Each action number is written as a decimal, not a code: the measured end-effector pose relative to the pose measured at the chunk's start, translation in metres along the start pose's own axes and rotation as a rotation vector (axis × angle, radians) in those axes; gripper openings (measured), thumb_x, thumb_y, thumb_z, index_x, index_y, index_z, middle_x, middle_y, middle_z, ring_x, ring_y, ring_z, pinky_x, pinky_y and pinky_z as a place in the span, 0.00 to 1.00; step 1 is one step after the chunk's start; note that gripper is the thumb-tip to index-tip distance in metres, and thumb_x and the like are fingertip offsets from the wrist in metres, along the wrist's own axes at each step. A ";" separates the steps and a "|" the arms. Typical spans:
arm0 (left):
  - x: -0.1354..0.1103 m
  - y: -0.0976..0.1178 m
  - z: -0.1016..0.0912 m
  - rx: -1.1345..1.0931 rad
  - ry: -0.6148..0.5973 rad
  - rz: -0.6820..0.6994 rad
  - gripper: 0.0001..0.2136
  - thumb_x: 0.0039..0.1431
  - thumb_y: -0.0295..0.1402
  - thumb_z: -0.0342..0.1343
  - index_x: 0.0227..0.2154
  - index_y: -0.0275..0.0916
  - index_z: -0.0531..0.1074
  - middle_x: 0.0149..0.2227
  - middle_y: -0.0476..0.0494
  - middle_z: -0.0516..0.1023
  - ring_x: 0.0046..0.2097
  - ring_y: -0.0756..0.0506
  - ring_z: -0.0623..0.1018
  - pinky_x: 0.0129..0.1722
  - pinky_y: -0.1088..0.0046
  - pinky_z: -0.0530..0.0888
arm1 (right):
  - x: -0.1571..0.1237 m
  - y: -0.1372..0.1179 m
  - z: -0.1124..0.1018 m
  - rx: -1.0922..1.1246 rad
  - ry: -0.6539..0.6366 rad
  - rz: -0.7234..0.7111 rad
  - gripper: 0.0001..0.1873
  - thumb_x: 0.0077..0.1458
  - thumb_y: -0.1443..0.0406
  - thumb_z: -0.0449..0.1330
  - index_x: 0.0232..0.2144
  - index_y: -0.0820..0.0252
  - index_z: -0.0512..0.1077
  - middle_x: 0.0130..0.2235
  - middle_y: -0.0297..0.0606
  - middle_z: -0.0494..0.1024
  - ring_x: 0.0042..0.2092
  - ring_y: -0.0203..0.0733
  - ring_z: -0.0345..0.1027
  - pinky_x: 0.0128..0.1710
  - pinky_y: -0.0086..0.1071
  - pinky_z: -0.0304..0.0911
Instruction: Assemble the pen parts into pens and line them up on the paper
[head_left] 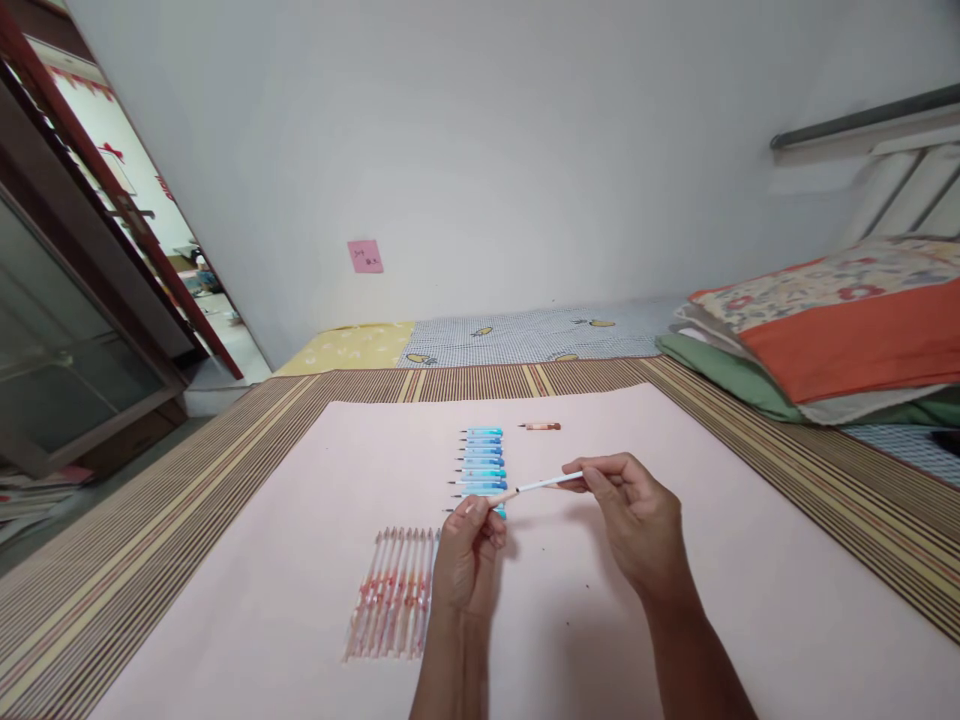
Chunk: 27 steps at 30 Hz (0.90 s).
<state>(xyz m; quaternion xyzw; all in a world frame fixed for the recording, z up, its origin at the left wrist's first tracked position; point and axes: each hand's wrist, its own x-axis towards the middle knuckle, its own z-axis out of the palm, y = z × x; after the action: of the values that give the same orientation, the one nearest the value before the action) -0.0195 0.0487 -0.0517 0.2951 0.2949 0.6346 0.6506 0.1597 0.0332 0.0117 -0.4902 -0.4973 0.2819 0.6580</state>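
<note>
My left hand is closed in a pinch on a peach-coloured pen part. My right hand pinches the far end of a thin white stick, whose dark-tipped end meets the peach part. Whether it goes inside cannot be made out. Just behind my left fingers lies a column of several short blue pen pieces with thin dark points facing left. A similar brown and peach piece lies alone to their right. Beside my left wrist several clear and pink pens lie side by side, partly hidden by that hand.
The pale pink sheet under everything rests on a striped mat. Folded bedding is piled at the right. A pink note is stuck on the wall behind. Small dark specks dot the sheet near my hands.
</note>
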 end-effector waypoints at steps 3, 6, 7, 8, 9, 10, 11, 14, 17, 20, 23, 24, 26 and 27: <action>0.001 0.000 -0.001 -0.020 0.004 -0.006 0.14 0.52 0.40 0.68 0.28 0.33 0.76 0.23 0.48 0.74 0.24 0.54 0.69 0.26 0.80 0.66 | -0.001 -0.003 0.000 -0.014 -0.022 -0.005 0.12 0.59 0.54 0.62 0.34 0.57 0.76 0.38 0.41 0.82 0.37 0.46 0.78 0.42 0.39 0.72; 0.002 0.000 -0.003 0.004 -0.008 0.006 0.14 0.52 0.41 0.68 0.28 0.34 0.76 0.23 0.48 0.74 0.24 0.54 0.69 0.25 0.79 0.66 | -0.002 -0.007 -0.004 -0.012 -0.075 -0.015 0.12 0.59 0.55 0.62 0.34 0.57 0.77 0.37 0.41 0.82 0.37 0.46 0.78 0.41 0.39 0.72; 0.002 0.000 -0.004 0.018 -0.010 0.012 0.14 0.52 0.41 0.68 0.28 0.34 0.76 0.23 0.48 0.75 0.24 0.54 0.69 0.25 0.79 0.66 | -0.002 -0.008 -0.005 -0.017 -0.098 -0.019 0.12 0.59 0.55 0.62 0.35 0.56 0.77 0.38 0.41 0.82 0.37 0.46 0.78 0.41 0.38 0.72; 0.003 0.000 -0.005 0.033 -0.011 0.015 0.14 0.52 0.41 0.68 0.27 0.34 0.75 0.23 0.48 0.74 0.24 0.54 0.69 0.25 0.79 0.66 | -0.002 -0.008 -0.007 -0.023 -0.121 -0.024 0.12 0.60 0.55 0.61 0.35 0.56 0.77 0.38 0.41 0.82 0.37 0.45 0.78 0.41 0.38 0.72; 0.003 0.000 -0.005 0.046 -0.008 0.016 0.14 0.52 0.42 0.67 0.27 0.34 0.75 0.23 0.48 0.74 0.23 0.54 0.69 0.25 0.79 0.66 | -0.002 -0.009 -0.008 -0.028 -0.137 -0.031 0.12 0.60 0.55 0.61 0.35 0.56 0.77 0.38 0.41 0.82 0.37 0.45 0.78 0.41 0.38 0.72; 0.003 0.000 -0.005 0.058 -0.003 0.016 0.15 0.53 0.42 0.67 0.27 0.34 0.75 0.22 0.48 0.74 0.23 0.54 0.69 0.24 0.79 0.65 | -0.001 -0.008 -0.009 -0.032 -0.146 -0.037 0.12 0.60 0.55 0.61 0.36 0.56 0.77 0.38 0.41 0.82 0.37 0.45 0.78 0.41 0.38 0.72; 0.003 0.000 -0.005 0.070 -0.002 0.014 0.15 0.53 0.43 0.67 0.26 0.34 0.74 0.22 0.48 0.74 0.23 0.53 0.69 0.24 0.79 0.65 | -0.001 -0.007 -0.010 -0.034 -0.146 -0.039 0.12 0.60 0.55 0.61 0.36 0.56 0.77 0.38 0.41 0.82 0.37 0.45 0.78 0.41 0.38 0.72; 0.002 0.001 -0.004 0.112 -0.022 0.009 0.15 0.52 0.42 0.67 0.25 0.34 0.74 0.22 0.47 0.75 0.23 0.53 0.70 0.25 0.79 0.65 | -0.001 -0.003 -0.009 -0.062 -0.132 -0.012 0.12 0.59 0.54 0.62 0.34 0.56 0.77 0.37 0.41 0.82 0.37 0.46 0.78 0.39 0.37 0.71; 0.002 0.000 -0.001 0.110 -0.054 0.008 0.13 0.50 0.39 0.69 0.28 0.34 0.76 0.25 0.45 0.78 0.24 0.53 0.71 0.26 0.78 0.66 | 0.000 0.003 -0.005 -0.094 -0.152 0.046 0.13 0.57 0.53 0.63 0.32 0.57 0.76 0.34 0.40 0.82 0.36 0.46 0.78 0.37 0.35 0.70; 0.002 -0.002 0.000 0.071 -0.078 0.004 0.12 0.50 0.37 0.69 0.32 0.34 0.77 0.26 0.45 0.78 0.25 0.53 0.71 0.28 0.78 0.67 | 0.001 0.008 -0.002 -0.040 -0.295 0.113 0.16 0.56 0.52 0.64 0.30 0.58 0.76 0.31 0.39 0.82 0.36 0.45 0.77 0.39 0.35 0.69; 0.000 -0.003 0.002 0.033 -0.076 0.015 0.12 0.50 0.36 0.69 0.32 0.34 0.77 0.26 0.45 0.78 0.25 0.53 0.71 0.28 0.78 0.67 | 0.001 0.014 0.003 0.128 -0.418 0.227 0.18 0.57 0.50 0.63 0.33 0.59 0.77 0.31 0.40 0.81 0.36 0.44 0.76 0.41 0.36 0.70; 0.000 -0.003 0.002 0.025 -0.073 0.017 0.12 0.50 0.36 0.69 0.32 0.34 0.77 0.26 0.45 0.78 0.26 0.52 0.71 0.29 0.78 0.67 | 0.000 0.017 0.005 0.213 -0.437 0.268 0.18 0.56 0.49 0.63 0.34 0.59 0.78 0.33 0.40 0.81 0.37 0.44 0.75 0.43 0.36 0.69; -0.002 -0.002 0.003 0.021 -0.079 0.011 0.11 0.50 0.36 0.69 0.33 0.35 0.77 0.26 0.45 0.78 0.26 0.52 0.72 0.29 0.77 0.68 | -0.002 0.024 0.011 0.403 -0.461 0.334 0.18 0.56 0.50 0.63 0.35 0.58 0.78 0.40 0.41 0.80 0.42 0.44 0.74 0.45 0.36 0.69; -0.003 -0.001 0.004 0.024 -0.086 0.005 0.11 0.50 0.35 0.70 0.32 0.35 0.77 0.26 0.45 0.79 0.26 0.52 0.72 0.30 0.77 0.68 | -0.004 0.027 0.014 0.495 -0.475 0.356 0.18 0.56 0.50 0.63 0.36 0.57 0.78 0.43 0.42 0.79 0.43 0.45 0.73 0.46 0.37 0.69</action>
<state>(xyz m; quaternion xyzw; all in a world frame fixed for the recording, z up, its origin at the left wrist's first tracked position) -0.0159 0.0458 -0.0500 0.3305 0.2735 0.6194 0.6575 0.1480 0.0446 -0.0146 -0.3161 -0.4599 0.6091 0.5636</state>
